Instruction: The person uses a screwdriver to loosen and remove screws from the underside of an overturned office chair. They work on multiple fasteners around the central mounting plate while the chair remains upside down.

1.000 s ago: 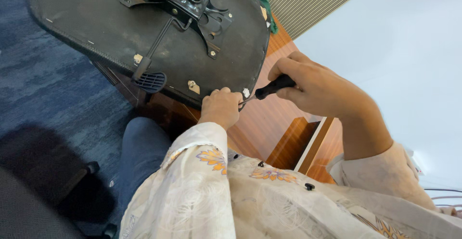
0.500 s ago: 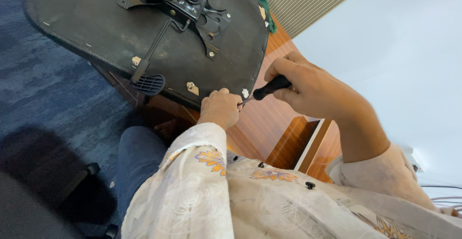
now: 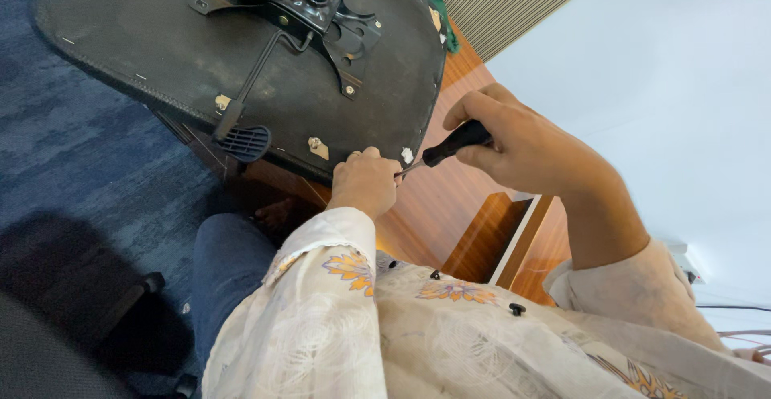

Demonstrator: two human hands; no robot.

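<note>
- The upturned black fabric-covered office chair seat lies across a glossy reddish-brown wooden desk, its metal mounting plate and gas-lift column facing up at me.
- My right hand is clenched around the black-handled screwdriver, and the shaft slants down-left to the seat's near rim beside a small white patch.
- My left hand is curled at that rim, fingers pinching around the screwdriver tip; whether they grip fabric or a fastener I cannot tell.
- To do this prying well, I judge I should keep the tip low against the rim, lever gently, and hold my left fingers clear of any slip.
</note>
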